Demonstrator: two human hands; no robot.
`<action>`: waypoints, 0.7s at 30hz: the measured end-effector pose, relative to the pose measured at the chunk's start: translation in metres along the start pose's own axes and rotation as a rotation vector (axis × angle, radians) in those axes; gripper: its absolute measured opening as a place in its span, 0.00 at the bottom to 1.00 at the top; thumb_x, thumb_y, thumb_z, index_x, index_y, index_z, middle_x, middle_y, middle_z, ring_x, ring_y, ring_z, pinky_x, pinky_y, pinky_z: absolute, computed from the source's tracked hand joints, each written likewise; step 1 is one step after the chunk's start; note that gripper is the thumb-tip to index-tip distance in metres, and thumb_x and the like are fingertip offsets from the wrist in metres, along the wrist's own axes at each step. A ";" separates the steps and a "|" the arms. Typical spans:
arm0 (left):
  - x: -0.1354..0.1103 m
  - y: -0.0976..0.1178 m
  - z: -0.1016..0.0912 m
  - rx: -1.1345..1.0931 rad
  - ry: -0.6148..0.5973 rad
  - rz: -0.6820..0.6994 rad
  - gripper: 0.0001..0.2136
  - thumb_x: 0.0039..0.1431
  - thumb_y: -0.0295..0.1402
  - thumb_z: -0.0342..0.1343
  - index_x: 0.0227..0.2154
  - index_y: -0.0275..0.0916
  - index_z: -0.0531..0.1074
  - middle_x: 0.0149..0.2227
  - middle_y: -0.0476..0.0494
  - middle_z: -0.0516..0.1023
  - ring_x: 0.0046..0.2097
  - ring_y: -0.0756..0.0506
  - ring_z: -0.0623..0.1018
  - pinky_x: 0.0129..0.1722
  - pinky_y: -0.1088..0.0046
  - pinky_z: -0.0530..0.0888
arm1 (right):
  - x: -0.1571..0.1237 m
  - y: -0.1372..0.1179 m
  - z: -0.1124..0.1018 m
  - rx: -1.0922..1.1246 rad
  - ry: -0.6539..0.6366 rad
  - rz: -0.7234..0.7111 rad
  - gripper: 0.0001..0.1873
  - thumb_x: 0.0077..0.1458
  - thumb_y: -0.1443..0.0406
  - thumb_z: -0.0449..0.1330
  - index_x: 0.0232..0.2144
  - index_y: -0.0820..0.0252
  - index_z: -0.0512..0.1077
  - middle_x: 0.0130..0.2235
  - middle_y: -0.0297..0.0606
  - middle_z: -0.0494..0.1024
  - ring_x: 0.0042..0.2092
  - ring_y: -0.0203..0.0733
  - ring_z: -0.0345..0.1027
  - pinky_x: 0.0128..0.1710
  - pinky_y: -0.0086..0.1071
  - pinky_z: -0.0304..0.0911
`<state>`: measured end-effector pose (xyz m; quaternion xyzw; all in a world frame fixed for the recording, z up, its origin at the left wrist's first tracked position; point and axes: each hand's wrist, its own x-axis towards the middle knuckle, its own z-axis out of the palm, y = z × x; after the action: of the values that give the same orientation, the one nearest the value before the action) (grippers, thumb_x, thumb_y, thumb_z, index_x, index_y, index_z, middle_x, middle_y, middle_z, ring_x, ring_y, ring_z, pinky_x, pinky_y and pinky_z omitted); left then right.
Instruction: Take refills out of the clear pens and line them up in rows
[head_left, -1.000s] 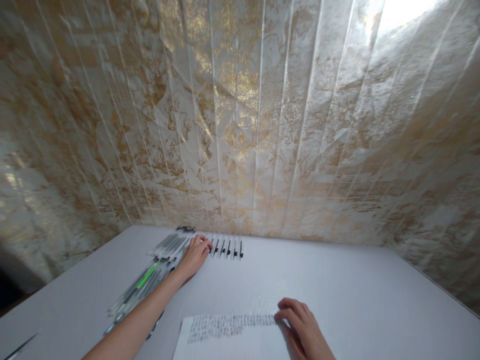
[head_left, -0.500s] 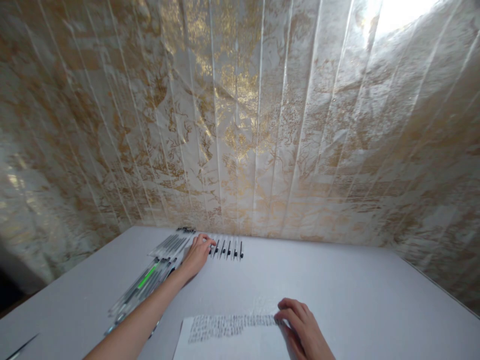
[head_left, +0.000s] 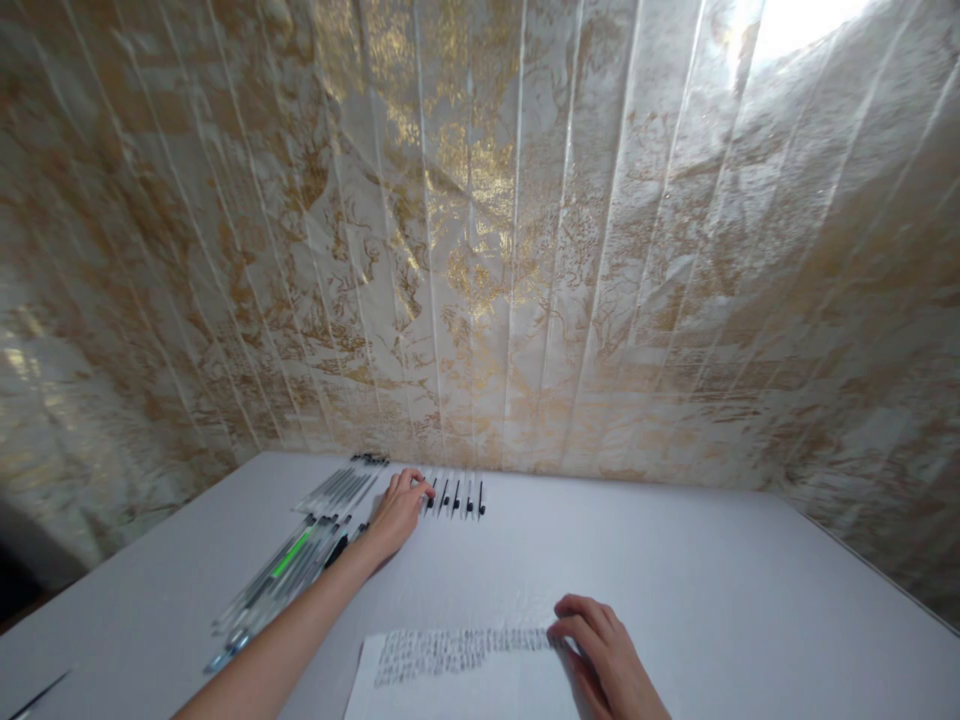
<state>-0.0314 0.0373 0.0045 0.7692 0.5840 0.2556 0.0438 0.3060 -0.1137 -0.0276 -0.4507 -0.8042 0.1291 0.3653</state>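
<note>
My left hand (head_left: 403,507) reaches to the back of the table, its fingers curled down at the left end of a short row of clear pens with black parts (head_left: 457,498). The fingertips touch the leftmost pen, which they partly hide; whether they pinch it I cannot make out. Nearer the front, my right hand (head_left: 604,650) rests at the right edge of a white sheet of paper (head_left: 465,690) with lines of dark handwriting. Its fingers are loosely bent and apart from the thumb, with nothing held between them.
Left of the left arm lies a spread of clear pen barrels (head_left: 277,590), one with a bright green strip. Behind them are thin grey refills (head_left: 337,490) and small black pieces (head_left: 370,459). A dark thin pen (head_left: 41,695) lies front left. A gold-patterned curtain (head_left: 480,250) hangs behind the table.
My left hand has shifted very slightly rightward along the row, covering more of the leftmost pens. The right hand and the paper stay in place.
</note>
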 end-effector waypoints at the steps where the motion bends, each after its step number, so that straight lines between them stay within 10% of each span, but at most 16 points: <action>1: 0.000 0.000 0.000 0.001 0.002 0.000 0.16 0.58 0.22 0.43 0.37 0.45 0.74 0.46 0.43 0.66 0.50 0.40 0.67 0.46 0.63 0.68 | 0.000 0.000 0.000 -0.001 -0.001 -0.002 0.12 0.60 0.67 0.49 0.38 0.54 0.72 0.45 0.44 0.73 0.47 0.48 0.66 0.44 0.42 0.66; 21: 0.008 0.022 -0.001 0.002 -0.017 0.038 0.17 0.58 0.20 0.45 0.41 0.44 0.74 0.47 0.44 0.66 0.52 0.42 0.66 0.52 0.63 0.67 | 0.000 0.001 0.001 -0.025 0.004 -0.016 0.12 0.59 0.70 0.49 0.38 0.54 0.71 0.44 0.44 0.73 0.46 0.47 0.67 0.44 0.40 0.65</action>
<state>-0.0113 0.0373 0.0159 0.7825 0.5689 0.2493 0.0432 0.3057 -0.1130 -0.0285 -0.4490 -0.8087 0.1152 0.3622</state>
